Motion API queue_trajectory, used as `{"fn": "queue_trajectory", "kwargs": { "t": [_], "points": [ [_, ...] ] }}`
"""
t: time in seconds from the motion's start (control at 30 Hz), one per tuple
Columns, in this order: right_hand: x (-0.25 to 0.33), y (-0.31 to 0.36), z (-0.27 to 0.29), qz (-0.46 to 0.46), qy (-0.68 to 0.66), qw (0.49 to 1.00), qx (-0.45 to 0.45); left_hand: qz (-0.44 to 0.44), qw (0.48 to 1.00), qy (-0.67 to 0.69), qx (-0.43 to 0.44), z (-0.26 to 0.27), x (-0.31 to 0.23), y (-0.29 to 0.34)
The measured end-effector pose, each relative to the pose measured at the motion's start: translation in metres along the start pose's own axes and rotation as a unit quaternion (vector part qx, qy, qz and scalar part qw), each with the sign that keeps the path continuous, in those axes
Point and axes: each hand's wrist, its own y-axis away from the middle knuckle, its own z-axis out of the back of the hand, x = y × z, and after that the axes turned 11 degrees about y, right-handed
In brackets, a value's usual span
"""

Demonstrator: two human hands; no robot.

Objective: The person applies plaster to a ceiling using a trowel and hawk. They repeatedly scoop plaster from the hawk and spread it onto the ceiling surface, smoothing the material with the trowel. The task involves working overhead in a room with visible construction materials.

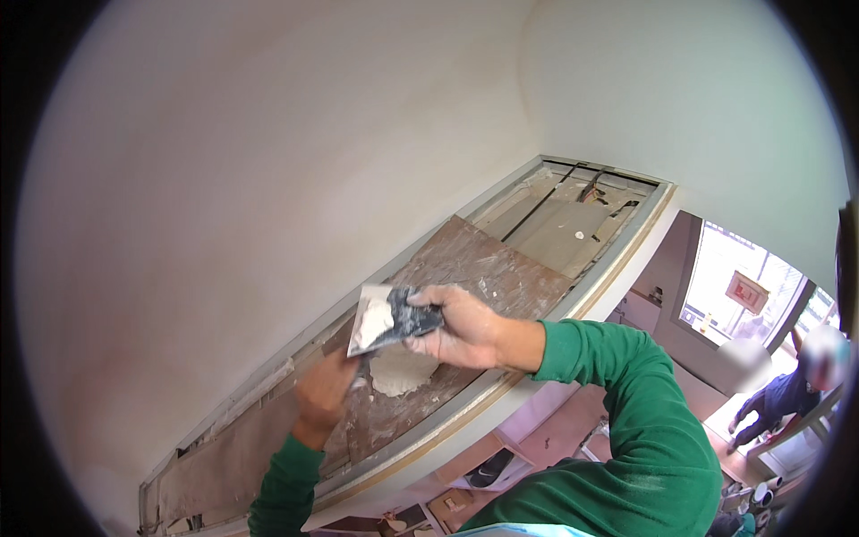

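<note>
Green sleeves (662,430) were nearest. Right hand (470,327) gripped a wide scraper (407,329) by its dark end; white paste (374,322) sat on the blade, above the board. Left hand (324,389), blurred, was near the blade's lower corner; couldn't tell whether it gripped anything. With 2 hands that close, the work seemed to call for a firm wrist, a blade tipped no more than needed and paste gathered mid-blade, lest it slide off. A white heap (400,371) lay on the smeared brown board (488,259). Beyond: wires (591,190) in an open recess (555,219). Farthest: 1 person (792,389) near a bright window (716,259).
</note>
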Motion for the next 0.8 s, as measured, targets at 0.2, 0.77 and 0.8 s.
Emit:
{"fn": "queue_trajectory", "kwargs": {
  "t": [0.2, 0.77, 0.8],
  "points": [
    [0.041, 0.026, -0.028, 0.218, 0.142, 0.962, -0.084, 0.516, 0.584, 0.528, -0.337, -0.033, -0.026, -0.018],
    [0.058, 0.025, 0.007, 0.361, 0.865, 0.29, 0.191, 0.446, 0.335, 0.77, -0.31, -0.025, -0.078, -0.078],
    [0.066, 0.021, 0.017, 0.364, 0.875, 0.268, 0.171, 0.454, 0.334, 0.76, -0.323, -0.025, -0.076, -0.073]
  ]
}}
